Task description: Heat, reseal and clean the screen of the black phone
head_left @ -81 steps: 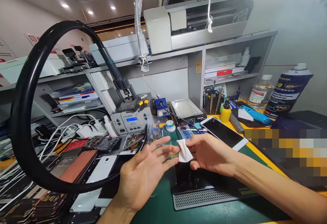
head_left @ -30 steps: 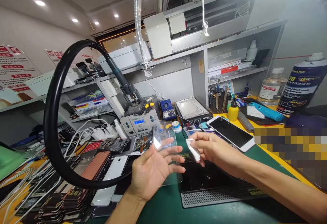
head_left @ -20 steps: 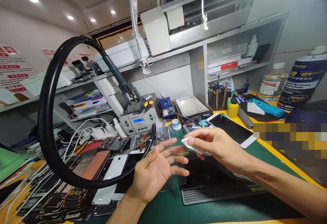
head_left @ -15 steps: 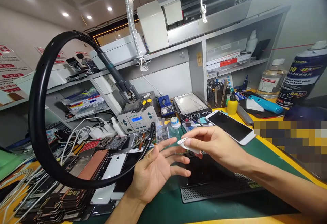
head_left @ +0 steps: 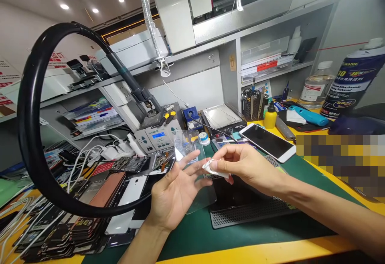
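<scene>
My left hand [head_left: 174, 193] has its palm toward me and holds a clear glass sheet [head_left: 205, 198] with rounded corners, like a phone screen protector. The sheet stands tilted behind the fingers. In my right hand [head_left: 251, 167] a folded white wipe [head_left: 215, 169] is pinched between thumb and fingers. The wipe is at the glass near my left fingertips; whether it presses on the surface I cannot tell. Beneath both hands, a dark phone screen [head_left: 233, 195] lies on a black perforated mat [head_left: 240, 218].
A black flexible hose [head_left: 25, 107] loops at the left, beside stacked phones [head_left: 64, 236]. Behind stand a soldering station [head_left: 156, 135] and a hot plate [head_left: 221, 115]. A white phone [head_left: 267, 141], a yellow bottle [head_left: 270, 117] and a spray can [head_left: 350, 83] are at the right.
Both hands have shifted slightly left in view, and the wipe moved left and a little down. The glass sheet now shows more clearly. The whole view has shifted a little.
</scene>
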Available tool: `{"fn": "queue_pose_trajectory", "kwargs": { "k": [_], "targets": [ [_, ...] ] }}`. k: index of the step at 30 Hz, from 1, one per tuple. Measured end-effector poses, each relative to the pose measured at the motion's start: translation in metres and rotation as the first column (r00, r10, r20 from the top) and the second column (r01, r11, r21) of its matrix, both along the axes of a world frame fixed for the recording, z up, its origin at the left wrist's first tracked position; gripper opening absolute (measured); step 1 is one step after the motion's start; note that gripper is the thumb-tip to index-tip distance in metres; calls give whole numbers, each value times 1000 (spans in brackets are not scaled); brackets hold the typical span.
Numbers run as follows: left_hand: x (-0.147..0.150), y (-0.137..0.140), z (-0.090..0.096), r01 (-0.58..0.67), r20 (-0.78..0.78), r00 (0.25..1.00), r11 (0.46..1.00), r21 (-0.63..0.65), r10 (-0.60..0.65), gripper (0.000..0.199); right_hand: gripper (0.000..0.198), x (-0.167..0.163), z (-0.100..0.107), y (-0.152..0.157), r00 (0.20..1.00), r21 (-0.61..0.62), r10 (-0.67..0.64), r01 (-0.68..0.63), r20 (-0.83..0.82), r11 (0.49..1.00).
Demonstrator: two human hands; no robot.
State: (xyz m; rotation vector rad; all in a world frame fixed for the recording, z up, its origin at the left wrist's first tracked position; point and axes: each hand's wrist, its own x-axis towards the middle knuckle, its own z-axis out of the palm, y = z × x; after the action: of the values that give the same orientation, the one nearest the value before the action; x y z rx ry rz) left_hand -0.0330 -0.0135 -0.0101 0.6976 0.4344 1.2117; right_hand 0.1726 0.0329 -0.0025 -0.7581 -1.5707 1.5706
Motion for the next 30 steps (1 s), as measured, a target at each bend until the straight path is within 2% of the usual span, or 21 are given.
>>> {"fn": "queue_pose_trajectory", "kwargs": {
  "k": [6,11,16,23,28,30],
  "targets": [
    [3,-1,1,15,32,999,999,-44,-13,48,33,-7,-1,-1,999,-33,-40,39,-25,999],
    [4,-1,-1,-25,24,999,995,-94,27,49,35,-6,-2,1,996,-250,58,-72,-62,966],
    [4,1,-2,-73,-5,997,991,-115,73,50,36,-6,-7,2,992,-347,97,-118,-79,930],
    [3,2,2,-112,8,994,990,-82,113,49,36,-8,-10,-8,980,-410,189,-200,-68,890],
    [2,1,3,-98,27,995,995,-36,99,48,34,0,-8,-14,927,-403,375,-345,-3,848],
    [2,1,3,-71,35,997,997,-14,72,48,33,4,-6,-14,926,-386,377,-350,-6,854]
  ]
}}
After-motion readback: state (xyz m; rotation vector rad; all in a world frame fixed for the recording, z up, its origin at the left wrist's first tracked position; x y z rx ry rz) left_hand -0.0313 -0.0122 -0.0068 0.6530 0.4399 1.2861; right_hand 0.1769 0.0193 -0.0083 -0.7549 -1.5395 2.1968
